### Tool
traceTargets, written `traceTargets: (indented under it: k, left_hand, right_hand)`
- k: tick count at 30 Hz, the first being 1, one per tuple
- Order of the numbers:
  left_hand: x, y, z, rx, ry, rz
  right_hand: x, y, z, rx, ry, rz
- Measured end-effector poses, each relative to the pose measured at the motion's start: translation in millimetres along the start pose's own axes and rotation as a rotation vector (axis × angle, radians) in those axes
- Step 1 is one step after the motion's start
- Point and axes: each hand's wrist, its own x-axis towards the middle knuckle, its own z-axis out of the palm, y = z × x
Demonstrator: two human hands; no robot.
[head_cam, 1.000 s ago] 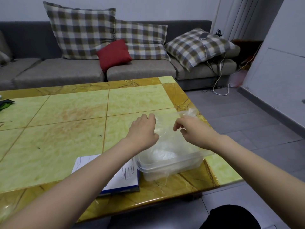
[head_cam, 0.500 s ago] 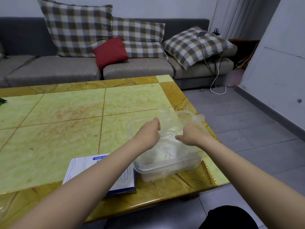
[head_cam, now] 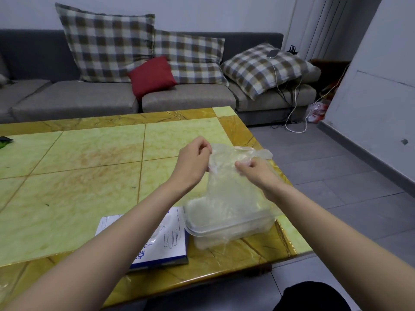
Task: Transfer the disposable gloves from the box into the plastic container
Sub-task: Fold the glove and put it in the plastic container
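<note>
1. Glove [head_cam: 229,187]: thin clear film, faintly milky and heavily crinkled. It is held up as a loose sheet between both hands. The top edge bunches into a ruffle at 1 o'clock of the right hand, and the lower part hangs down into the plastic container. Separate finger shapes cannot be made out.
2. Left hand [head_cam: 193,163]: the grip is curled and pinches the glove's upper left edge.
3. Right hand [head_cam: 258,173]: the grip is curled and pinches the film at the upper right.
4. Plastic container [head_cam: 233,237]: clear, rectangular and lidless, standing at the counter's 5 o'clock corner. It holds a whitish mass of similar film, and one strip trails over the near wall onto the counter.
5. Box [head_cam: 170,241]: flat, with a white top that shows a glove outline and a blue edge. It lies just beside the container at its 9 o'clock, partly under the left forearm.
6. Counter [head_cam: 78,176]: glossy yellow-green tiles with an amber border.
7. Sofa [head_cam: 67,97]: grey, at 12 o'clock. It carries checked pillows [head_cam: 107,43] and a red cushion [head_cam: 152,76].
</note>
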Motion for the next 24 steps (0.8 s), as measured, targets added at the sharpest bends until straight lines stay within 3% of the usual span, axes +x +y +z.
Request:
traceTargets:
  k: [3, 6, 9, 12, 18, 24]
  left_hand:
    - [5.1, -6.9, -10.2, 0.167, 0.081, 0.048]
    - [5.6, -16.4, -15.8, 0.522, 0.017, 0.117]
    - [0.9, -29.4, -11.5, 0.988, -0.141, 0.231]
    - [-1.8, -42.8, -2.5, 1.244, -0.316, 0.287]
    - [-0.3, -48.8, 6.4, 1.416, -0.457, 0.27]
    - [-7.9, -31.8, 19.3, 1.316, -0.468, 0.296]
  right_hand:
    - [-3.5, -8.1, -9.7, 0.057, 0.047, -0.086]
    - [-8.2, -8.7, -14.8, 0.0, 0.012, -0.099]
    - [-6.9, -1.4, -11.1, -0.359, -0.076, -0.054]
    - [-7.9, 2.9, -2.0, -0.744, -0.224, -0.017]
    - [1.1, 14.4, 10.1, -0.928, -0.276, 0.084]
    - [-1.8, 16.0, 13.1, -1.007, -0.327, 0.138]
